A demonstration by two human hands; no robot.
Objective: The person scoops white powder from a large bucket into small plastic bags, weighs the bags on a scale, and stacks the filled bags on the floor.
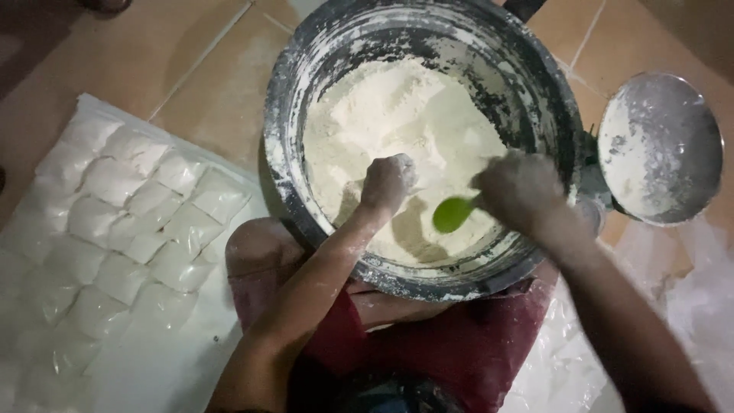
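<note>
A big dark basin (306, 53) caked with white powder stands on the floor, holding a heap of white flour (397, 115). My left hand (388, 182) is closed in a fist over the flour near the basin's front; what it grips is hidden. My right hand (518, 189), dusted with flour, holds a green scoop (453, 213) that points left over the flour, just right of my left hand.
Rows of small filled clear bags (130, 222) lie on a white sheet at the left. A round metal scale pan (659, 149), dusted white, sits right of the basin. Loose clear plastic (673, 306) lies at the lower right. Tan floor tiles (176, 46) surround everything.
</note>
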